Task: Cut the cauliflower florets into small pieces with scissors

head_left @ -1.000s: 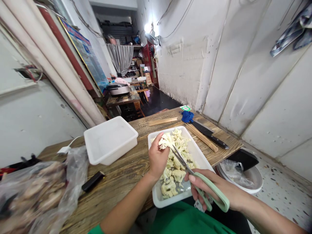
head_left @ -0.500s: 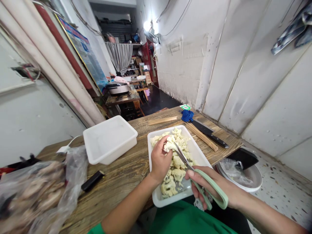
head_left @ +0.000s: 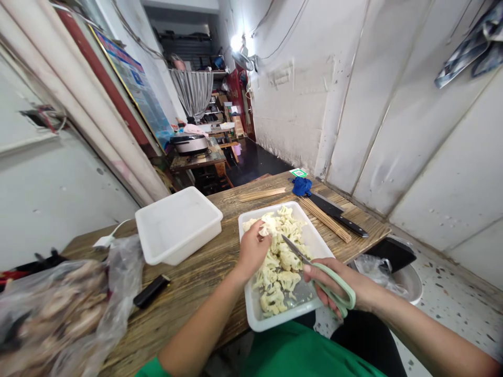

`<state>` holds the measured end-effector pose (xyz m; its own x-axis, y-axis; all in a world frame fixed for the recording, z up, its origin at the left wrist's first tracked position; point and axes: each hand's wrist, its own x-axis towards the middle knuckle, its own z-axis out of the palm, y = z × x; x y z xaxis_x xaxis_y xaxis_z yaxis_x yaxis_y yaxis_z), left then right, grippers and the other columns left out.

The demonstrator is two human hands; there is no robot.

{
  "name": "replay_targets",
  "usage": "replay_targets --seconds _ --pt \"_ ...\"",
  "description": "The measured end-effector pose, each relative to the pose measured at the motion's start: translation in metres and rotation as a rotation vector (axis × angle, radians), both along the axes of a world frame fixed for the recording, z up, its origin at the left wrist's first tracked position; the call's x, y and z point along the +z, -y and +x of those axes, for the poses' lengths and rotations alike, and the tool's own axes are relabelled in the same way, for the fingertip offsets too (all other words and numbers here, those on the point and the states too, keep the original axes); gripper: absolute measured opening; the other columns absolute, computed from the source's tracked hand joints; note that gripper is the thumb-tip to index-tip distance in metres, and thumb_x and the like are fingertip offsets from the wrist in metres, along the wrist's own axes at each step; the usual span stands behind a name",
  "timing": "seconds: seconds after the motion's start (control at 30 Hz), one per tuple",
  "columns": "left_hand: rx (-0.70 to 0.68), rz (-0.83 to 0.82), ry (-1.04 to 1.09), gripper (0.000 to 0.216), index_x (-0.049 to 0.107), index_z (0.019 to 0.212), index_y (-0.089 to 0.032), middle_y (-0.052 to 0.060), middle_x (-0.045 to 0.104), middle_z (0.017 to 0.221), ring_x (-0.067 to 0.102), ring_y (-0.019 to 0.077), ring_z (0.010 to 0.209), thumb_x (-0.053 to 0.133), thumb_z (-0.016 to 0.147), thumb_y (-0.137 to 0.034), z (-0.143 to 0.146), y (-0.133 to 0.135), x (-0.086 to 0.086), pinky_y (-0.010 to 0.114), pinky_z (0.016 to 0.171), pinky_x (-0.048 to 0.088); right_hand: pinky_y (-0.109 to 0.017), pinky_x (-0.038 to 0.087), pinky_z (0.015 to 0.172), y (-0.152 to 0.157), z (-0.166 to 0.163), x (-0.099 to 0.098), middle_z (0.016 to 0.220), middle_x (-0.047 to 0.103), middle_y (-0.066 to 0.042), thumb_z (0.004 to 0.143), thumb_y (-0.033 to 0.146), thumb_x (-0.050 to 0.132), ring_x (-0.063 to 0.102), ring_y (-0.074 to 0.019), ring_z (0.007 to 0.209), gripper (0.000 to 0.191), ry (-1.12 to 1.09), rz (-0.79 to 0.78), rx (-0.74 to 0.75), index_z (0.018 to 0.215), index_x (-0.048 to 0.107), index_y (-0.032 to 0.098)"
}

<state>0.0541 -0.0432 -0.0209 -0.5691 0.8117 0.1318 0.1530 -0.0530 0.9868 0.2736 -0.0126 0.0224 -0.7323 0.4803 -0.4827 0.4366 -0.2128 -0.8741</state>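
A white plastic tray (head_left: 251, 317) at the table's front edge holds many cut cauliflower florets (head_left: 288, 281). Over its left side, my left hand (head_left: 253, 248) pinches a cauliflower floret (head_left: 269, 224) between thumb and fingers. My right hand (head_left: 334, 285) grips a pair of scissors (head_left: 341, 287) with pale green handles, above the tray's right side. The blades point up and left, their tips close to the held floret, and look nearly closed together.
Right of the tray lie bamboo skewers (head_left: 326, 220), a black-handled cleaver (head_left: 338, 213) and a blue cloth (head_left: 302, 186). To the left are a white container (head_left: 178, 225), a black-handled object (head_left: 151, 291) and a plastic bag of pale food (head_left: 63, 309). A bucket (head_left: 412, 283) stands on the floor, right.
The scissors have drawn back slightly from the floret, and the blades have come closer together. My left hand has shifted a little left and down, still with a floret.
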Motion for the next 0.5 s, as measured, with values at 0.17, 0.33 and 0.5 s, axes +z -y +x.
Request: replay_targets --seconds 0.17,0.33,0.5 --pt "-0.269 -0.18 0.542 0.045 0.053 0.105 -0.017 0.002 0.064 0.077 0.069 0.0211 0.082 0.074 0.066 -0.012 -0.022 -0.002 0.02 0.039 0.082 0.054 -0.02 0.042 0.038 -0.014 0.011 -0.006 0.052 0.054 0.004 0.079 0.071 0.05 0.05 -0.009 0.036 0.055 -0.139 -0.189 -0.053 0.091 0.054 0.017" --pt "-0.342 -0.23 0.512 0.026 0.054 0.08 -0.015 0.003 0.063 0.078 0.067 0.0164 0.077 0.076 0.068 -0.022 -0.021 0.001 0.019 0.034 0.077 0.055 -0.03 0.052 0.064 -0.019 0.015 -0.015 0.073 0.066 -0.003 0.082 0.067 0.05 0.065 -0.0159 0.061 0.053 -0.323 -0.3 -0.018 0.099 0.053 0.017" --pt "-0.084 -0.083 -0.132 0.028 0.063 0.097 -0.017 0.0 0.063 0.078 0.062 0.0126 0.066 0.067 0.072 -0.028 -0.025 -0.009 0.01 0.027 0.069 0.052 -0.027 0.048 0.049 -0.018 0.016 -0.02 0.069 0.065 -0.003 0.084 0.065 0.05 0.061 -0.0154 0.05 0.053 -0.275 -0.295 0.009 0.101 0.054 0.015"
